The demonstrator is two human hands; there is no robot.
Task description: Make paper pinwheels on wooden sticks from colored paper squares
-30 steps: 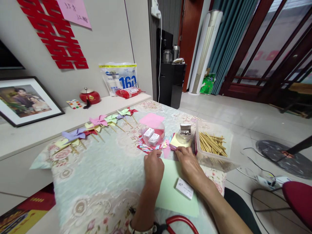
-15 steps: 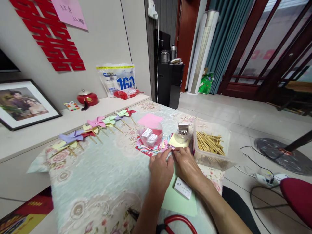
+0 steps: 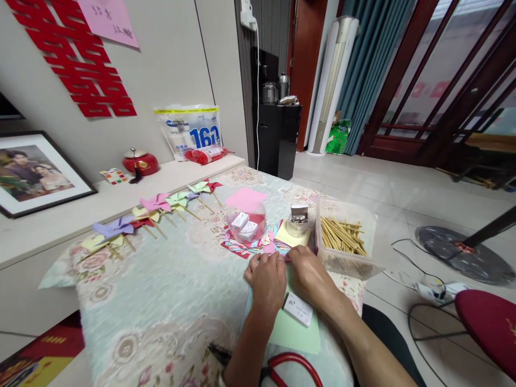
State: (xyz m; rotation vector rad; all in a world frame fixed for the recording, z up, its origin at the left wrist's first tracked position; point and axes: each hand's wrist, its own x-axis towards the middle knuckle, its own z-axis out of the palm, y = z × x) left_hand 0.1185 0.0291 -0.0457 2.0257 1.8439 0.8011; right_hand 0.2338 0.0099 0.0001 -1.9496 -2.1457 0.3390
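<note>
Both hands meet at the near edge of the paper pile (image 3: 258,244) on the worktop (image 3: 169,290). The left hand (image 3: 266,279) and right hand (image 3: 310,274) lie knuckles up, fingertips together on a pink sheet (image 3: 271,248); whether they pinch it I cannot tell. A green sheet (image 3: 294,333) lies under the wrists, just beside the stick box (image 3: 346,236).
</note>
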